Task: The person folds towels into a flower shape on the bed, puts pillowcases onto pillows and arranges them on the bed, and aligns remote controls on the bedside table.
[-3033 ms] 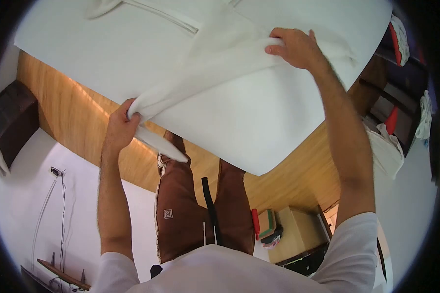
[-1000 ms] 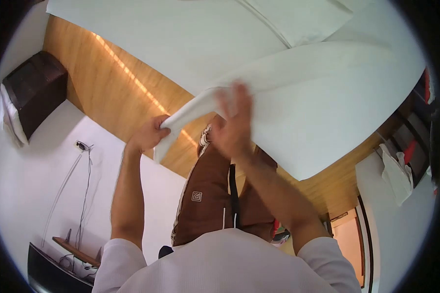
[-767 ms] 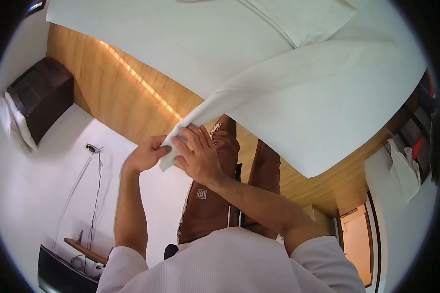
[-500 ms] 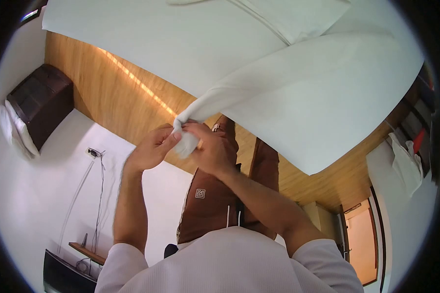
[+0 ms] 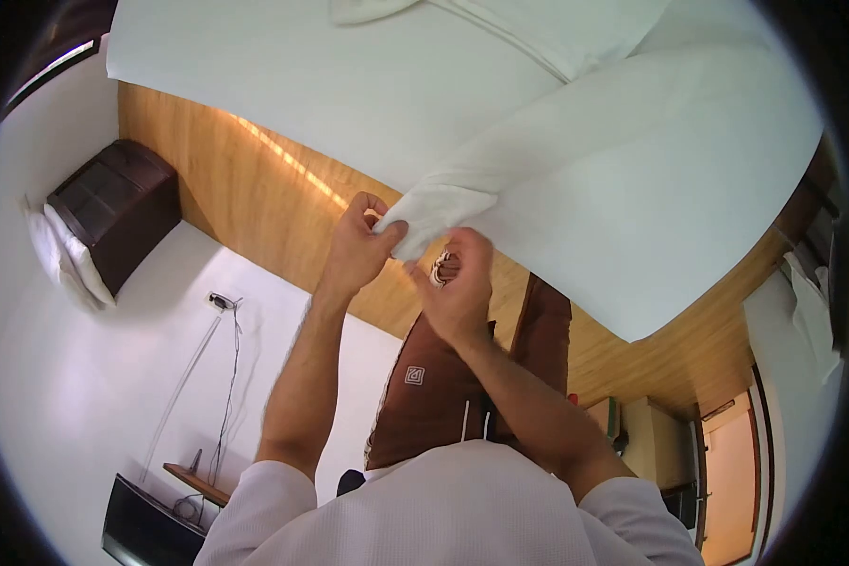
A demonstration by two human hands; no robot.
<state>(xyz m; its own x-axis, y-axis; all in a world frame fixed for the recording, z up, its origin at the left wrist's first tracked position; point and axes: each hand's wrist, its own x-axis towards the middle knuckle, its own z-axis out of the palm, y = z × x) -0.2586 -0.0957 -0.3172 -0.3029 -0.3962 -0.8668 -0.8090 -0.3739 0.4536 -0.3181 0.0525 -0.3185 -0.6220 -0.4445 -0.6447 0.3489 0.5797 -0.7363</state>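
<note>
A white cloth (image 5: pixel 557 141) lies along the near side of a large white surface (image 5: pixel 623 255), its narrow end bunched and folded over at the front edge. My left hand (image 5: pixel 360 243) pinches this end between thumb and fingers. Just right of it, my right hand (image 5: pixel 459 288) has its fingers curled at the lower tip of the folded part; motion blurs the fingertips, and whether they grip the cloth is not clear. Further back on the surface lies another part of white fabric (image 5: pixel 547 28) with a long seam.
A dark brown cabinet (image 5: pixel 123 208) with white cushions (image 5: pixel 71 255) stands at the left. A wall socket (image 5: pixel 220 302) with hanging cables, a black screen (image 5: pixel 146 528) and a small wooden shelf (image 5: pixel 193 483) are lower left. Cardboard boxes (image 5: pixel 653 439) stand lower right, by a doorway (image 5: pixel 731 472).
The spread cloth has been drawn together at its near end. Both hands have come together there, then moved up and right with it, and the tip is now folded back over the edge.
</note>
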